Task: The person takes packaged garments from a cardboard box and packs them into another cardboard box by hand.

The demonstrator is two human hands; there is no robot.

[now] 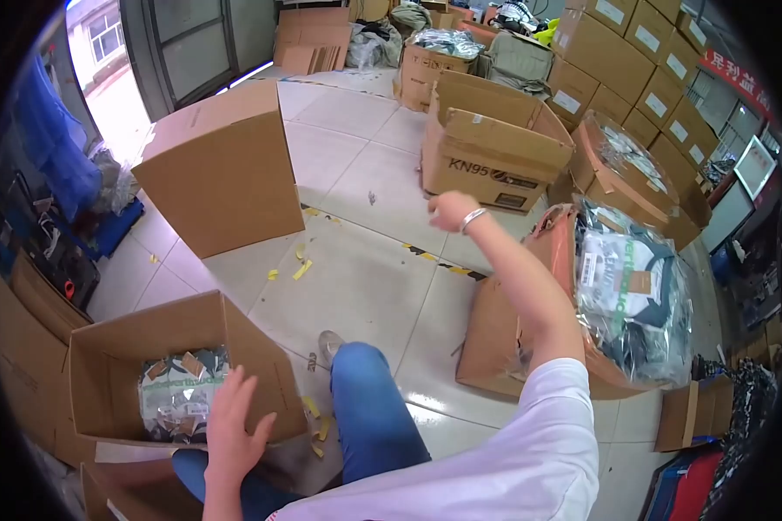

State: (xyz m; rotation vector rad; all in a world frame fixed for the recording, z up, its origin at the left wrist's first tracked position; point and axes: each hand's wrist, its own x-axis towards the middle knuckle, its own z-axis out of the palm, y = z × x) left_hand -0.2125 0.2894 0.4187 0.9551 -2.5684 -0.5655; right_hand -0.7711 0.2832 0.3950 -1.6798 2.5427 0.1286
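Note:
My left hand [235, 427] is at the right edge of an open cardboard box [265, 369], its fingers apart and nothing held. Inside that box lies a clear plastic bag of folded clothes [178, 399]. My right hand [451, 211] is stretched out over the floor, in front of an open box marked KN95 [487, 169]. Its fingers are bent, and whether anything is between them is too small to tell. Under my right arm stands a torn box [504, 347], heaped with plastic-wrapped clothes [630, 286].
A tall closed carton [226, 174] stands at the upper left. Stacked labelled cartons [613, 43] fill the upper right. Yellow tape scraps [301, 270] lie on the tiled floor [356, 295]. Another open box [139, 495] is at the bottom left.

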